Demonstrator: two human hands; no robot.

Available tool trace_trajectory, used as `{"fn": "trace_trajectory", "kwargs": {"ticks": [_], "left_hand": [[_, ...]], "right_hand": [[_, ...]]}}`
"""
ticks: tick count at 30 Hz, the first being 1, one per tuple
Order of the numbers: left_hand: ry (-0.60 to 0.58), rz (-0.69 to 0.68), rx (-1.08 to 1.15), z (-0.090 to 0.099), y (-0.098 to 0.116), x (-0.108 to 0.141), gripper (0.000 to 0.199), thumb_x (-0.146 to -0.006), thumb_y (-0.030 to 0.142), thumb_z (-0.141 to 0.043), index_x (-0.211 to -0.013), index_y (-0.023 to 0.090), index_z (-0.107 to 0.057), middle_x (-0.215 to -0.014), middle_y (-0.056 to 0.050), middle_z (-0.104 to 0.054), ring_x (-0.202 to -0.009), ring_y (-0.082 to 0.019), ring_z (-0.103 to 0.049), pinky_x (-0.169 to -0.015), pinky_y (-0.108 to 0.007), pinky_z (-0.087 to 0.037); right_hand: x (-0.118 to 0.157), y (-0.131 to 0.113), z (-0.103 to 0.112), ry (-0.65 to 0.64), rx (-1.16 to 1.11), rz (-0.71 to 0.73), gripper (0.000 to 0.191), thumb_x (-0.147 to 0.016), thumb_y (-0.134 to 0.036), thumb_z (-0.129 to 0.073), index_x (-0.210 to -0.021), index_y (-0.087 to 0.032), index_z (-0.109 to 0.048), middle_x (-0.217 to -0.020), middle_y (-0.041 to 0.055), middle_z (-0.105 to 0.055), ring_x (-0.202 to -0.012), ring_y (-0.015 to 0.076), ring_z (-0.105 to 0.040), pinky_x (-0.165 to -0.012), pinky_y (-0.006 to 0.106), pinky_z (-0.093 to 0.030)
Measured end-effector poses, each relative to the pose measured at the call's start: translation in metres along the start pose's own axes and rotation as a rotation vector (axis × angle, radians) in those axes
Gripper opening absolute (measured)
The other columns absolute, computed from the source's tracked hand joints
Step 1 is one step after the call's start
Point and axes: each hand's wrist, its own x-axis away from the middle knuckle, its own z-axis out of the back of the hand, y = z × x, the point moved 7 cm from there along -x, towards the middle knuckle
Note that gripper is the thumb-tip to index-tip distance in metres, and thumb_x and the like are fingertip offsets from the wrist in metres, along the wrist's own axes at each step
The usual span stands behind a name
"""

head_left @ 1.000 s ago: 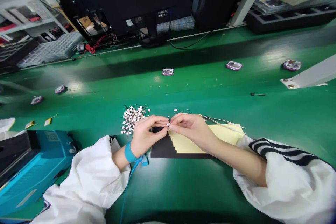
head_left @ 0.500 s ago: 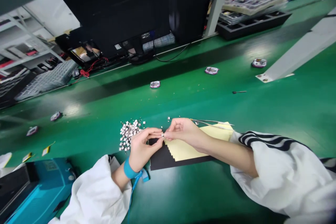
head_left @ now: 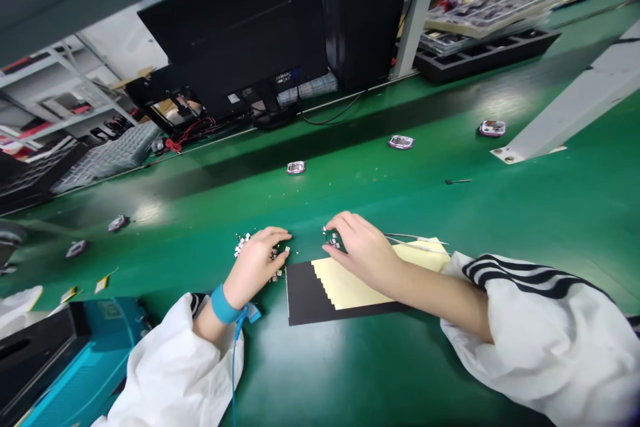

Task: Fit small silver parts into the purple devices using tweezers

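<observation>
My left hand (head_left: 256, 260), with a blue wrist strap (head_left: 225, 305) on its wrist, lies over a pile of small white parts (head_left: 243, 243) and hides much of it. Its thumb and fingers are apart, and a tiny white part shows by the thumb tip. My right hand (head_left: 367, 250) hovers over the far edge of the yellow sheets (head_left: 345, 287). Its thumb and index finger are spread around a few small white parts (head_left: 334, 239) on the green bench, with no grip visible. Beneath the yellow sheets is a black sheet (head_left: 305, 297). Tweezers (head_left: 420, 238) lie beyond my right wrist.
Several small purple-rimmed devices (head_left: 296, 167) are spread across the green bench. A white metal post (head_left: 575, 97) stands at right. Stacked trays (head_left: 493, 20) and a black monitor (head_left: 240, 27) are at the back. A teal machine (head_left: 100, 347) occupies the left front.
My hands have separated. They met around a tiny white part before; now the left is back over the pile and the right is over the loose parts, fingers spread.
</observation>
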Motion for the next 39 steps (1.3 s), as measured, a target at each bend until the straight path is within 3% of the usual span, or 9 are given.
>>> {"fn": "trace_trajectory", "kwargs": {"ticks": [4, 9, 15, 21, 24, 27, 31, 35, 39], "left_hand": [[0.006, -0.087, -0.205, -0.011, 0.002, 0.002, 0.015, -0.077, 0.014, -0.049, -0.088, 0.015, -0.059, -0.096, -0.008, -0.058, -0.09, -0.022, -0.054, -0.08, -0.037, -0.046], [0.071, -0.109, -0.186, -0.013, 0.007, 0.003, 0.011, -0.078, 0.012, -0.046, -0.076, 0.014, -0.057, -0.079, -0.006, -0.06, -0.076, -0.019, -0.056, -0.07, -0.033, -0.047], [0.156, -0.063, 0.327, 0.001, 0.014, 0.004, 0.01, -0.076, 0.012, -0.051, -0.08, 0.017, -0.059, -0.076, -0.001, -0.062, -0.069, -0.011, -0.058, -0.065, -0.022, -0.047], [0.105, 0.102, 0.805, -0.01, 0.012, 0.003, 0.01, -0.075, 0.017, -0.055, -0.078, 0.015, -0.064, -0.085, -0.006, -0.061, -0.078, -0.013, -0.06, -0.071, -0.022, -0.051], [0.108, 0.14, 0.87, -0.016, 0.011, 0.004, 0.014, -0.072, 0.018, -0.058, -0.085, 0.014, -0.064, -0.089, -0.007, -0.059, -0.079, -0.013, -0.061, -0.075, -0.023, -0.051], [0.176, 0.114, 0.754, -0.013, 0.011, 0.007, 0.015, -0.073, 0.018, -0.057, -0.086, 0.015, -0.064, -0.088, -0.006, -0.06, -0.075, -0.012, -0.06, -0.071, -0.021, -0.052], [0.257, 0.05, 0.524, -0.006, 0.016, 0.01, 0.013, -0.074, 0.017, -0.057, -0.085, 0.018, -0.064, -0.079, -0.003, -0.063, -0.069, -0.012, -0.059, -0.067, -0.023, -0.05], [0.309, -0.041, 0.441, 0.0, 0.027, 0.012, 0.012, -0.073, 0.014, -0.057, -0.081, 0.019, -0.064, -0.078, -0.002, -0.064, -0.072, -0.012, -0.059, -0.067, -0.022, -0.048], [0.353, -0.031, 0.404, 0.003, 0.031, 0.017, 0.019, -0.071, 0.012, -0.058, -0.088, 0.019, -0.062, -0.076, -0.001, -0.065, -0.068, -0.011, -0.06, -0.068, -0.021, -0.049]], "right_hand": [[0.01, -0.021, -0.011, -0.111, 0.169, 0.184, 0.011, -0.077, -0.022, -0.054, -0.082, -0.012, -0.058, -0.082, 0.0078, -0.055, -0.079, 0.0195, -0.052, -0.072, 0.032, -0.045], [0.028, -0.036, -0.038, -0.273, 0.361, 0.332, 0.013, -0.074, -0.022, -0.059, -0.08, -0.011, -0.06, -0.076, 0.0076, -0.054, -0.073, 0.0207, -0.054, -0.063, 0.03, -0.046], [0.038, -0.045, -0.043, -0.22, 0.462, 0.408, 0.01, -0.077, -0.012, -0.052, -0.07, -0.012, -0.06, -0.067, 0.0061, -0.054, -0.065, 0.0184, -0.054, -0.056, 0.028, -0.044], [0.036, -0.043, -0.046, -0.261, 0.423, 0.34, 0.009, -0.075, -0.01, -0.055, -0.068, -0.011, -0.059, -0.065, 0.0062, -0.056, -0.065, 0.019, -0.056, -0.057, 0.029, -0.045], [0.031, -0.035, -0.047, -0.36, 0.317, 0.208, 0.006, -0.075, -0.014, -0.056, -0.071, -0.011, -0.059, -0.07, 0.0071, -0.057, -0.067, 0.0193, -0.057, -0.061, 0.029, -0.045], [0.025, -0.026, -0.044, -0.436, 0.163, 0.094, 0.007, -0.076, -0.015, -0.054, -0.072, -0.011, -0.058, -0.074, 0.0076, -0.058, -0.068, 0.0186, -0.056, -0.063, 0.029, -0.044], [0.014, -0.014, -0.033, -0.331, -0.269, -0.042, 0.007, -0.077, -0.014, -0.05, -0.071, -0.013, -0.054, -0.072, 0.0039, -0.056, -0.066, 0.0139, -0.054, -0.063, 0.027, -0.043], [0.009, -0.003, -0.032, -0.248, -0.832, -0.211, 0.011, -0.077, -0.025, -0.051, -0.074, -0.015, -0.052, -0.075, 0.0025, -0.057, -0.073, 0.0129, -0.055, -0.071, 0.028, -0.044], [0.009, -0.002, -0.038, -0.26, -1.061, -0.307, 0.019, -0.074, -0.032, -0.055, -0.073, -0.014, -0.053, -0.075, 0.0026, -0.057, -0.075, 0.0133, -0.054, -0.075, 0.03, -0.042]]}}
